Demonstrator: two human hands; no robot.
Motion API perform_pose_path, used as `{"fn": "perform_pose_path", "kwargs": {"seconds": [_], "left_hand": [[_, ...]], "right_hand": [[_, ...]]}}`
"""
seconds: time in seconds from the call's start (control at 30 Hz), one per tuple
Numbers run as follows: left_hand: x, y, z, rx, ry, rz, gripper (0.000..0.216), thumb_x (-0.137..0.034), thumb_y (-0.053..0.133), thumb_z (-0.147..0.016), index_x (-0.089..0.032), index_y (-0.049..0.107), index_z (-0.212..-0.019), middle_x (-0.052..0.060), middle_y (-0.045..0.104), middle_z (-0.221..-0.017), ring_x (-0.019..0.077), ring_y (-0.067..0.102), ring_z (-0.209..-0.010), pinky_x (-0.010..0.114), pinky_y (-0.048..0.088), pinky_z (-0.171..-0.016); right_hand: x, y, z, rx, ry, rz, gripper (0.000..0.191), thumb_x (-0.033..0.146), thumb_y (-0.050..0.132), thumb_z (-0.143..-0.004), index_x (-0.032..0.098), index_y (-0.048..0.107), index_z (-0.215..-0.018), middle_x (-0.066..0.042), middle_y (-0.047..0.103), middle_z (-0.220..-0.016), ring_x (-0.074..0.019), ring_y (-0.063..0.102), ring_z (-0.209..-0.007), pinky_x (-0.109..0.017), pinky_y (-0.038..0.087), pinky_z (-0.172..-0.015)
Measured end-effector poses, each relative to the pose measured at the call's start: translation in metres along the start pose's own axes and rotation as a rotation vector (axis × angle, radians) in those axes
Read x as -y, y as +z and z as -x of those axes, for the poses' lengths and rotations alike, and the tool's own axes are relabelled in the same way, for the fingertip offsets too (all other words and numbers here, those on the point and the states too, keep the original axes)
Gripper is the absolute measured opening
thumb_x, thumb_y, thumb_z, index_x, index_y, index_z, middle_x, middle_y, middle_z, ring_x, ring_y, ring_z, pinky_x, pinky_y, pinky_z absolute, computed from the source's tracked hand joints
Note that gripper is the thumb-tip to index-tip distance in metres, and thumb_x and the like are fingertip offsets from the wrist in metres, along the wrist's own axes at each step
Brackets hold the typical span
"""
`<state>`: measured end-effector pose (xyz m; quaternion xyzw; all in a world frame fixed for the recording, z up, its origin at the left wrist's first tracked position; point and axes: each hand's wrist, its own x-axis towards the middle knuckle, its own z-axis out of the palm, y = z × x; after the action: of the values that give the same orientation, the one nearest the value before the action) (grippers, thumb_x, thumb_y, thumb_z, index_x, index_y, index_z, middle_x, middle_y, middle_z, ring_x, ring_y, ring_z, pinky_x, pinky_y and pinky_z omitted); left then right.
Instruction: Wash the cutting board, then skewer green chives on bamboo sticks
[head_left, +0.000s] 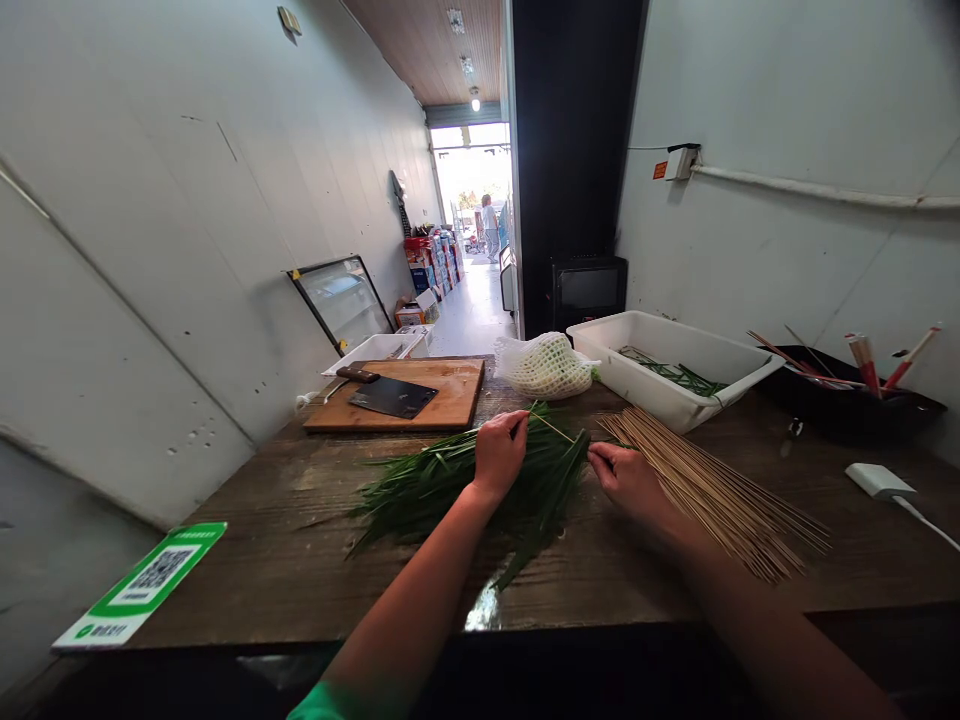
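Observation:
A heap of long green chive leaves (442, 480) lies on the dark wooden table (300, 560) in front of me. My left hand (499, 450) rests on the heap, fingers pinched around a thin bamboo skewer (551, 428) that slants toward the right. My right hand (626, 475) is closed in a pinch on some green leaves at the heap's right edge. A large bundle of bamboo skewers (712, 485) lies just right of my right hand, fanned toward the table's front.
A cutting board (450, 395) with a cleaver (390, 395) sits at the back left. A white net bag (544, 368), a white tub (675, 365) holding greens, a black tray (847, 395) with chopsticks, a white charger (877, 480) and a green QR sign (142, 585) surround the work area.

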<state>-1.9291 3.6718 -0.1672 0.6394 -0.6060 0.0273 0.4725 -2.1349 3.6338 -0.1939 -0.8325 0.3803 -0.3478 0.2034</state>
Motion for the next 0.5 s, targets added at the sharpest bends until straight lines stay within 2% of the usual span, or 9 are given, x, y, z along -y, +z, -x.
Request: {"fn": "perform_pose_path", "kwargs": {"seconds": [0.2, 0.4, 0.5], "left_hand": [[-0.006, 0.005, 0.005, 0.031, 0.061, -0.003, 0.016, -0.014, 0.058, -0.086, -0.018, 0.072, -0.093, 0.006, 0.075, -0.093, 0.0178, 0.069, -0.086, 0.033, 0.052, -0.084], [-0.019, 0.022, 0.025, 0.163, 0.222, 0.009, 0.019, -0.016, 0.053, -0.089, -0.019, 0.072, -0.095, 0.005, 0.075, -0.092, 0.0173, 0.068, -0.086, 0.030, 0.053, -0.082], [-0.023, 0.022, 0.028, 0.220, 0.286, 0.041, 0.021, -0.017, 0.052, -0.090, -0.018, 0.071, -0.098, 0.006, 0.074, -0.093, 0.0163, 0.067, -0.085, 0.028, 0.052, -0.081]], "right_hand": [[0.001, 0.000, 0.000, 0.003, -0.019, -0.048, 0.027, 0.031, 0.043, -0.087, 0.020, 0.067, -0.084, -0.006, 0.073, -0.082, -0.0191, 0.065, -0.071, -0.028, 0.045, -0.066], [0.003, 0.003, -0.001, -0.013, -0.009, -0.057, 0.027, 0.030, 0.042, -0.087, 0.020, 0.067, -0.085, -0.006, 0.072, -0.083, -0.0192, 0.064, -0.072, -0.028, 0.046, -0.067], [0.004, 0.003, -0.001, -0.022, -0.018, -0.062, 0.027, 0.030, 0.041, -0.088, 0.020, 0.066, -0.085, -0.007, 0.072, -0.085, -0.0195, 0.065, -0.075, -0.028, 0.046, -0.069]]}}
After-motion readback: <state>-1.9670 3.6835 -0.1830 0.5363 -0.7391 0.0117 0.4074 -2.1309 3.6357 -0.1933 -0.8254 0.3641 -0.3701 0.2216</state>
